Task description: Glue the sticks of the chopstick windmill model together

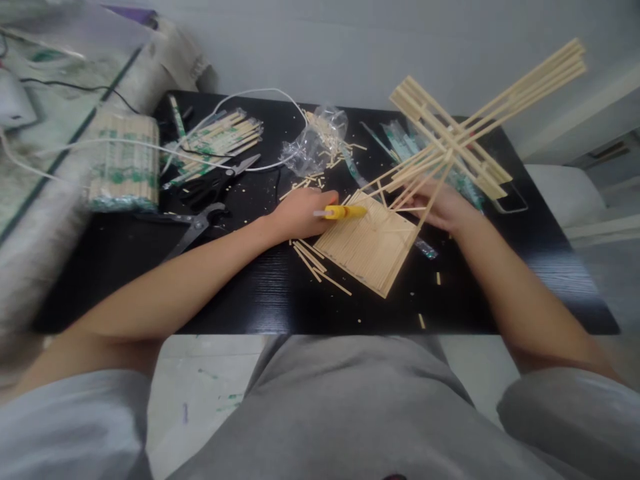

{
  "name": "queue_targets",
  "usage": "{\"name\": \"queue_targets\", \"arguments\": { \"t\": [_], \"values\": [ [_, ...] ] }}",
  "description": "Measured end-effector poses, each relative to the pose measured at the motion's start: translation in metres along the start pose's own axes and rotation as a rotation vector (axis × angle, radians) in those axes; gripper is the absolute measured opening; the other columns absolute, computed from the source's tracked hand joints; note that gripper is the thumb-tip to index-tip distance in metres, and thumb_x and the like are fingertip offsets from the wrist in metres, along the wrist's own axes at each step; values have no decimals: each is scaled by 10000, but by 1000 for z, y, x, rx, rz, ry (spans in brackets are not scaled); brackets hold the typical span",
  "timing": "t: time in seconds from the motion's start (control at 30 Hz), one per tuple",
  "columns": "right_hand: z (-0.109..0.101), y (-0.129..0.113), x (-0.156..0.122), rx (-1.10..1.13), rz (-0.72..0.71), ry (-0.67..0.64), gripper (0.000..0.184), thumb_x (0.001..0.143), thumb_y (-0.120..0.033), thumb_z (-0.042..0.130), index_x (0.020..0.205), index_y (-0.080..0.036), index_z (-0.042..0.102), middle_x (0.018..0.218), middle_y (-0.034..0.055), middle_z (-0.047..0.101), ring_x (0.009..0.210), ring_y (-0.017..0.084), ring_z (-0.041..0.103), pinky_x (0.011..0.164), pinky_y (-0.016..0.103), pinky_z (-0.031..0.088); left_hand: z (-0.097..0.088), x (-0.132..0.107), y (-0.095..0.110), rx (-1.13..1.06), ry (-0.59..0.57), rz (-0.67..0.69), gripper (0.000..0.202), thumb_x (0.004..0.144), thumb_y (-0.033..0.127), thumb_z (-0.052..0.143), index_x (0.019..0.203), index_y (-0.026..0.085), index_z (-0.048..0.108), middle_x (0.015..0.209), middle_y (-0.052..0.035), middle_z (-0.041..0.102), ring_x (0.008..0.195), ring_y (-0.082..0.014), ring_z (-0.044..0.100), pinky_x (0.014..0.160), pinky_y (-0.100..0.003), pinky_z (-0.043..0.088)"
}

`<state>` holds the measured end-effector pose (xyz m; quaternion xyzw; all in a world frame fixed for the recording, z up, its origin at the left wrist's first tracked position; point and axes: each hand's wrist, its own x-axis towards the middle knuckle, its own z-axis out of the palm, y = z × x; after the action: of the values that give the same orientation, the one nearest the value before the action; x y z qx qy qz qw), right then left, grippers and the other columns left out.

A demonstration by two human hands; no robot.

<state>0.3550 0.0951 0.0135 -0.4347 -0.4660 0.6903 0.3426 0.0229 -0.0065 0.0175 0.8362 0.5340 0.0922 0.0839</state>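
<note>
My left hand (300, 213) is closed around a yellow glue gun (343, 212), its tip lying over a flat square panel of wooden sticks (370, 250) on the black table (250, 293). My right hand (443, 207) grips the base of a windmill-like cross of long wooden sticks (465, 127) that rises up and to the right above the panel.
Black scissors (210, 190) and pliers (193, 230) lie left of my left hand. Bundles of packaged chopsticks (123, 163) sit at the far left, a white cable (240, 100) loops across the back, and a clear plastic bag (317, 140) lies among cut stick pieces (313, 257).
</note>
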Motion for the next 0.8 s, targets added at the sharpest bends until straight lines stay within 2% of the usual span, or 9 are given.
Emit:
{"name": "queue_targets", "arguments": {
  "t": [0.13, 0.57, 0.8],
  "values": [
    [-8, 4, 4, -28, -4, 14, 238, 1105, -207, 944, 991, -232, 736, 729, -26, 678, 728, 171, 772, 880, 330, 790, 0, 0, 2, -19, 12, -15, 287, 1011, 394, 656, 1211, 267, 818, 989, -89, 816, 922, -297, 776, 794, -395, 494],
    [-16, 6, 9, -76, -12, 50, 230, 1055, -214, 971, 968, -225, 758, 735, -8, 689, 684, 167, 736, 806, 295, 764, 8, 1, -4, -77, 86, 26, 285, 997, 387, 703, 1203, 257, 852, 939, -76, 822, 867, -288, 774, 801, -398, 521],
    [-16, 6, 9, -83, -21, 40, 280, 1031, -236, 1007, 973, -235, 733, 747, -16, 673, 681, 173, 736, 820, 319, 773, 9, 0, -5, -96, 90, 40, 286, 1003, 384, 702, 1206, 250, 851, 952, -81, 826, 889, -292, 778, 819, -401, 530]
  ]
}}
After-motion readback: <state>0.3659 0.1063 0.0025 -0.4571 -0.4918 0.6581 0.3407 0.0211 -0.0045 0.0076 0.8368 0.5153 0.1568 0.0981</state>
